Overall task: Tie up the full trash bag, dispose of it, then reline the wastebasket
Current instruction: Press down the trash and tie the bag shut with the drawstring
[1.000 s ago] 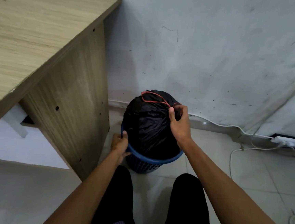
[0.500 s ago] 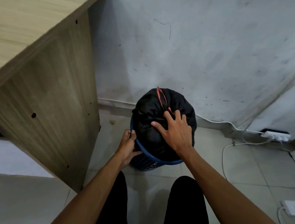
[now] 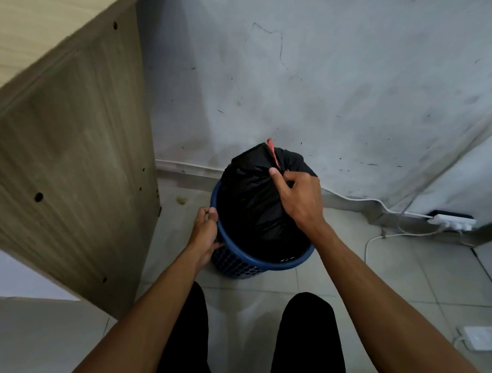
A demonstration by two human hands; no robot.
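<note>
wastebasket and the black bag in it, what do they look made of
Wastebasket: looks like moulded blue plastic, with a smooth rolled rim and a wall pierced by rows of small round holes. Trash bag: thin black plastic film by the look of it, slightly glossy and finely creased, gathered at the top around a red drawstring.

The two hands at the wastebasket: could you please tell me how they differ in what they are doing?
The left hand grips the blue wastebasket by its rim, low down; the right hand pinches the black trash bag near its top, beside the red drawstring. The left hand steadies; the right gathers. Both have curled fingers.
</note>
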